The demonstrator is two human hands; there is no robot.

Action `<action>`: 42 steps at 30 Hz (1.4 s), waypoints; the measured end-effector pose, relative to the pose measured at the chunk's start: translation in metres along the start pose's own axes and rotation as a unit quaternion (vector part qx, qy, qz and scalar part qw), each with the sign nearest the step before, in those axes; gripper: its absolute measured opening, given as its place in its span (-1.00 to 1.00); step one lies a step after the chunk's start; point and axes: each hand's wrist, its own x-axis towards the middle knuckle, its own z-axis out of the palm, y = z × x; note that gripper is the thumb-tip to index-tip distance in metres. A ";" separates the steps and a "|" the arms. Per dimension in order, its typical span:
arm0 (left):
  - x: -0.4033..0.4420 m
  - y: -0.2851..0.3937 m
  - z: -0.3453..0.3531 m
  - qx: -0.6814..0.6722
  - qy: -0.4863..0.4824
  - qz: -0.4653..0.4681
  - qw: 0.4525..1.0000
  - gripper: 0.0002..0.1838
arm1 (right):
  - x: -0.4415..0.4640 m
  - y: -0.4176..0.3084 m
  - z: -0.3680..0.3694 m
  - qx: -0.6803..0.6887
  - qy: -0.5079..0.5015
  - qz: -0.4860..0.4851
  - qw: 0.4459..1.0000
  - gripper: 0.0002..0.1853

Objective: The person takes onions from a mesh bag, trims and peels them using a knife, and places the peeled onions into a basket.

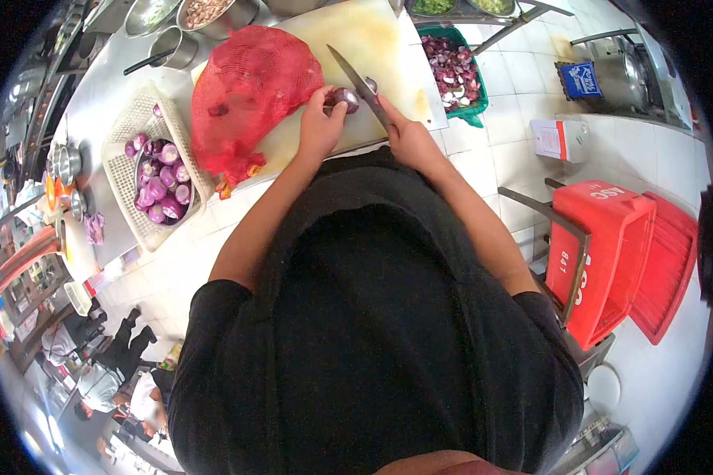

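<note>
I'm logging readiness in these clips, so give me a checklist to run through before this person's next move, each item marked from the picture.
1. Knife held by its handle in the right hand: ok.
2. Onion held in the left hand: ok.
3. Cutting board under the onion: ok.
4. Cutting board free of bulky things: not ok, the red mesh bag lies over much of its left part.
5. Cutting board secured against slipping: cannot tell, its underside is hidden.
6. Blade sharp enough: cannot tell, the edge is too small to judge.
</note>
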 end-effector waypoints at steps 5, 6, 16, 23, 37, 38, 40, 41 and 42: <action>-0.006 0.000 -0.013 0.191 0.015 0.209 0.959 -0.56 | -0.004 -0.004 -0.012 -0.032 -0.016 0.035 0.999 -0.32; -0.007 0.000 -0.015 0.216 0.013 0.240 0.946 -0.56 | -0.005 -0.005 -0.014 -0.041 -0.016 0.046 0.998 -0.32; -0.006 0.011 -0.013 0.223 -0.006 0.158 0.962 -0.63 | -0.024 -0.001 -0.032 -0.007 -0.014 0.029 0.999 -0.32; 0.012 0.004 0.015 -0.015 -0.053 -0.085 0.995 -0.55 | -0.035 -0.007 -0.034 0.007 -0.025 0.011 1.000 -0.32; 0.011 0.015 0.030 -0.151 -0.040 -0.182 0.971 -0.57 | -0.051 -0.030 -0.051 -0.085 -0.040 -0.003 0.996 -0.27; 0.011 0.014 0.031 -0.159 -0.040 -0.181 0.970 -0.53 | -0.051 -0.030 -0.052 -0.090 -0.045 0.001 0.995 -0.26; 0.011 0.012 0.033 -0.167 -0.035 -0.178 0.969 -0.49 | -0.051 -0.033 -0.052 -0.098 -0.057 0.008 0.994 -0.26; 0.012 0.012 0.034 -0.168 -0.032 -0.177 0.969 -0.49 | -0.051 -0.036 -0.053 -0.098 -0.061 0.010 0.993 -0.26; 0.012 0.013 0.034 -0.169 -0.030 -0.175 0.969 -0.50 | -0.051 -0.038 -0.054 -0.099 -0.064 0.013 0.993 -0.25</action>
